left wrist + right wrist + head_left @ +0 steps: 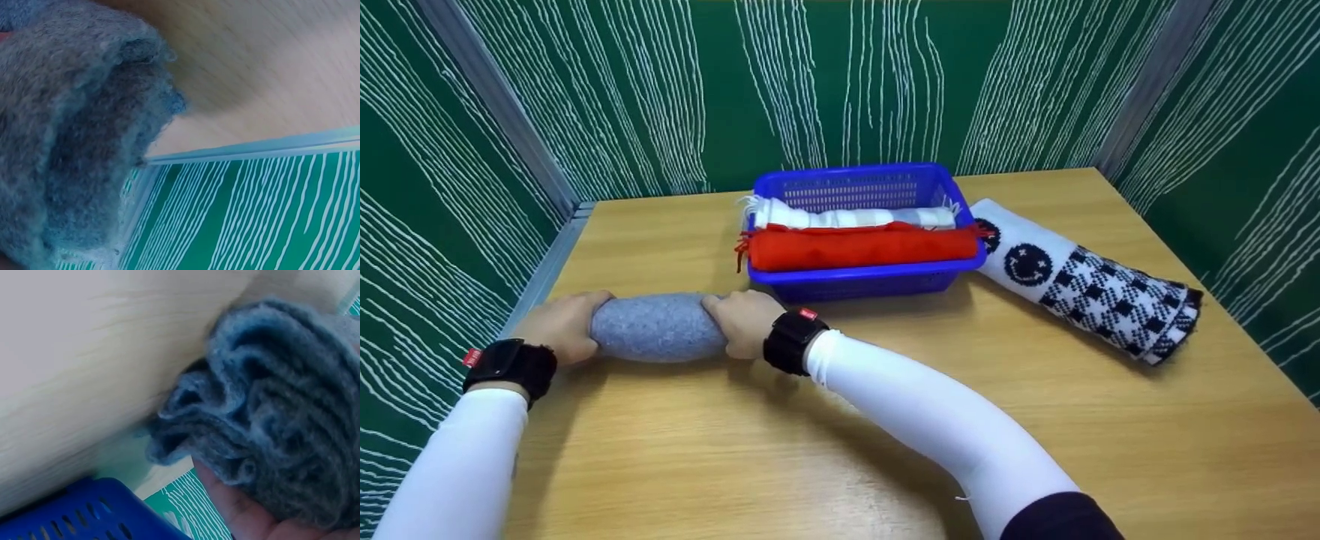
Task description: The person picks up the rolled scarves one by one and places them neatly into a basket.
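A rolled grey scarf (pixel 656 328) lies crosswise between both hands over the left part of the table. My left hand (pixel 561 324) grips its left end, and my right hand (pixel 748 322) grips its right end. In the left wrist view the fuzzy end of the scarf (pixel 84 129) shows its folded layers. The right wrist view shows the scarf's spiral end (pixel 270 410) with fingers (pixel 242 512) curled under it. Behind my right hand stands a blue plastic basket (pixel 870 281), holding a rolled red scarf (pixel 862 247) and a rolled white scarf (pixel 847 218).
A rolled black-and-white patterned scarf (pixel 1087 289) lies slanted on the table (pixel 825 450), its upper end against the basket's right side. Green walls with white wavy lines (pixel 885 90) enclose the table at the back and both sides.
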Motion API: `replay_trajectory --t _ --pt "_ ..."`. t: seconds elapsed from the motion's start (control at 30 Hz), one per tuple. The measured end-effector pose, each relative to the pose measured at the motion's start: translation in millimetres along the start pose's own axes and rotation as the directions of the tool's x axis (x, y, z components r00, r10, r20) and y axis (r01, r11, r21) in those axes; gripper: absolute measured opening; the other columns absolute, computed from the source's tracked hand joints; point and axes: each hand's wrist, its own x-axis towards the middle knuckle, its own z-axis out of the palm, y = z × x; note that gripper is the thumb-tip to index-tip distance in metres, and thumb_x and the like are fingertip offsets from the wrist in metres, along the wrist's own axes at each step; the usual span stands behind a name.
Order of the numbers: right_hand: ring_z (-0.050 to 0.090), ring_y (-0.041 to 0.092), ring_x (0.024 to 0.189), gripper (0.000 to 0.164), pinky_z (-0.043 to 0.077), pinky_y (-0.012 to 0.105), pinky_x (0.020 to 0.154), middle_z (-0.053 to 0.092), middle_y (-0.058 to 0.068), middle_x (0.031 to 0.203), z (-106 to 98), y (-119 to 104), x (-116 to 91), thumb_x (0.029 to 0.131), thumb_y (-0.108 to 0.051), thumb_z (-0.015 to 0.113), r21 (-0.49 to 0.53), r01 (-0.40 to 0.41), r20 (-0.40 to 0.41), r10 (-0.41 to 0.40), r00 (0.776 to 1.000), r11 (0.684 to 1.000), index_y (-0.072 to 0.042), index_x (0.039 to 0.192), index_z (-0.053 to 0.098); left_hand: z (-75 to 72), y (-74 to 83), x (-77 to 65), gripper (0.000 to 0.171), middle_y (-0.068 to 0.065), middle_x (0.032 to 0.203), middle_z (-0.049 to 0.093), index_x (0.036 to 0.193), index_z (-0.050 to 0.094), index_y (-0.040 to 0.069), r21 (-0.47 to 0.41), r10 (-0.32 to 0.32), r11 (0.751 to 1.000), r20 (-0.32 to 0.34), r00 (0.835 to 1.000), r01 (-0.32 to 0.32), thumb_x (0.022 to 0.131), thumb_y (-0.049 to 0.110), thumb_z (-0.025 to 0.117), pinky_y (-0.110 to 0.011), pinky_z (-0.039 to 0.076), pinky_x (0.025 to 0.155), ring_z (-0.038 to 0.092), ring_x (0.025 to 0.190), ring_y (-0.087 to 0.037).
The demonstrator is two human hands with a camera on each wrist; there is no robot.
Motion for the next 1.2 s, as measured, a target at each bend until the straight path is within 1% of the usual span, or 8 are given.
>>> replay_trajectory --t 0.17,0.33,0.53,0.73,0.83,0.97,1.07,1.2 --pt "0.077 0.031 0.114 0.066 0.063 0.046 0.099 0.077 0.011 0.131 -7 -2 -3 0.09 -0.019 0.08 0.008 0.023 -0.026 -0.023 0.999 1.0 -0.013 0.151 0.055 -8.7 0.1 -2.1 0.053 -0.03 0.132 0.07 0.135 0.064 0.003 0.012 -0.006 1.0 -0.021 1.0 0.007 0.083 0.001 0.073 -0.077 0.045 0.109 0.066 0.12 -0.051" --pt "0.076 0.03 0.114 0.062 0.062 0.046 0.1 0.077 0.011 0.13 -13 -2 -3 0.089 -0.018 0.08 0.017 0.029 -0.049 -0.028 0.998 0.999 -0.013 0.146 0.056 -18.2 2.1 -2.0 0.052 -0.03 0.131 0.07 0.134 0.064 0.004 0.007 -0.009 1.0 -0.051 0.999 0.009 0.083 0.002 0.075 -0.078 0.045 0.109 0.064 0.12 -0.05" --pt "0.074 0.03 0.119 0.067 0.06 0.045 0.106 0.075 0.012 0.134 -20 -3 -3 0.09 -0.018 0.08 0.021 0.025 -0.049 -0.024 0.999 0.999 -0.012 0.152 0.053 -27.0 4.6 -3.0 0.05 -0.029 0.13 0.071 0.133 0.065 0.005 0.006 -0.01 1.0 -0.077 0.997 0.011 0.084 0.002 0.076 -0.079 0.045 0.109 0.064 0.118 -0.05" --pt "0.074 0.029 0.119 0.064 0.059 0.044 0.107 0.075 0.012 0.132 -28 -6 -4 0.091 -0.019 0.079 0.015 0.036 -0.055 -0.036 0.998 0.999 -0.011 0.15 0.054 -34.5 5.1 -5.9 0.05 -0.028 0.128 0.071 0.133 0.065 0.005 0.012 -0.006 1.0 -0.097 0.995 0.008 0.084 0.002 0.076 -0.078 0.047 0.107 0.065 0.114 -0.049" --pt "0.075 0.03 0.119 0.068 0.058 0.044 0.108 0.076 0.013 0.132 -35 -7 -6 0.091 -0.019 0.079 0.015 0.046 -0.057 -0.045 0.997 0.999 -0.01 0.152 0.052 -37.9 6.9 -7.2 0.049 -0.026 0.128 0.071 0.133 0.066 0.007 0.008 -0.012 1.0 -0.115 0.993 0.014 0.085 0.003 0.077 -0.077 0.048 0.106 0.065 0.114 -0.048" --pt "0.075 0.029 0.117 0.068 0.059 0.045 0.107 0.076 0.013 0.131 -42 -8 -8 0.091 -0.019 0.079 0.028 0.047 -0.053 -0.046 0.998 0.998 -0.01 0.153 0.051 -43.5 8.0 -8.9 0.05 -0.025 0.127 0.071 0.133 0.066 0.008 0.01 -0.008 1.0 -0.136 0.991 0.009 0.085 0.005 0.077 -0.077 0.049 0.105 0.065 0.113 -0.047" --pt "0.075 0.029 0.117 0.064 0.06 0.046 0.104 0.076 0.013 0.13 -46 -9 -9 0.09 -0.017 0.079 0.028 0.05 -0.058 -0.049 0.997 0.998 -0.01 0.149 0.053 -48.2 8.2 -9.6 0.05 -0.023 0.126 0.072 0.131 0.067 0.009 0.018 0.006 1.0 -0.147 0.989 -0.004 0.083 0.006 0.08 -0.075 0.05 0.103 0.066 0.113 -0.046" --pt "0.074 0.029 0.119 0.064 0.06 0.046 0.104 0.075 0.013 0.131 -50 -10 -9 0.091 -0.018 0.08 0.02 0.051 -0.06 -0.05 0.997 0.998 -0.01 0.148 0.053 -54.1 8.7 -10.9 0.05 -0.022 0.125 0.073 0.128 0.069 0.01 0.019 0.018 1.0 -0.153 0.988 -0.015 0.081 0.007 0.083 -0.074 0.051 0.101 0.066 0.113 -0.045"
